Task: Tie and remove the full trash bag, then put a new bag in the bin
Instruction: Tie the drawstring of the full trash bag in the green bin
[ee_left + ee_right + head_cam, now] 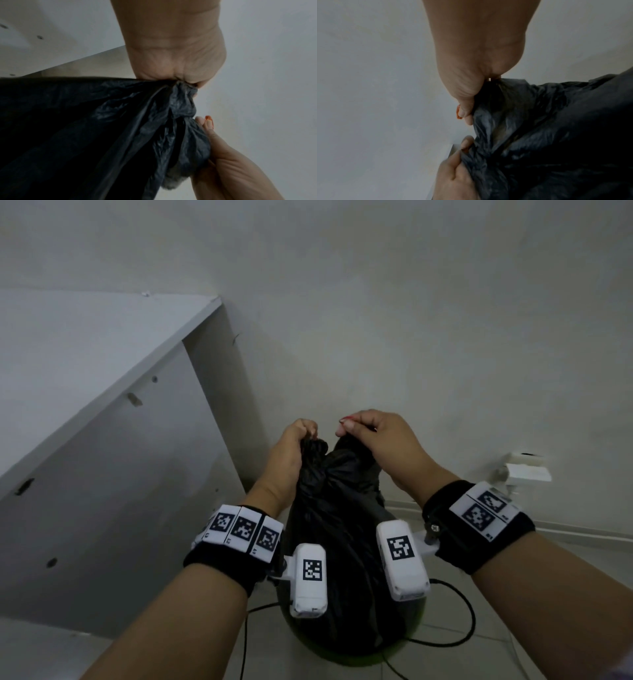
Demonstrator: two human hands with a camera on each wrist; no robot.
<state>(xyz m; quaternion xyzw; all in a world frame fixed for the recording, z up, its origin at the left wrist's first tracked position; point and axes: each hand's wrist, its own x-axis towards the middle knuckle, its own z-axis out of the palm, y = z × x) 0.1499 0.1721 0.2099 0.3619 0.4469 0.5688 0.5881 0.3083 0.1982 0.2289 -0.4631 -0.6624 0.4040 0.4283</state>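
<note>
A full black trash bag (339, 542) stands in a round green bin (363, 657) on the floor. Its top is gathered into two bunched ends that cross at a twist (330, 470). My left hand (296, 446) grips the left end (183, 94), fingers curled round the plastic. The right hand (373, 440) pinches the other end (489, 97) between thumb and fingers. Both hands are held up above the bin, close together. The bag (85, 135) (556, 135) fills the lower part of each wrist view, and the bin's inside is hidden.
A white cabinet (102, 457) stands close on the left, a plain wall (411, 302) behind the bin. A black cable (469, 614) loops over the tiled floor beside the bin. A white fitting (524, 470) sits low on the wall at right.
</note>
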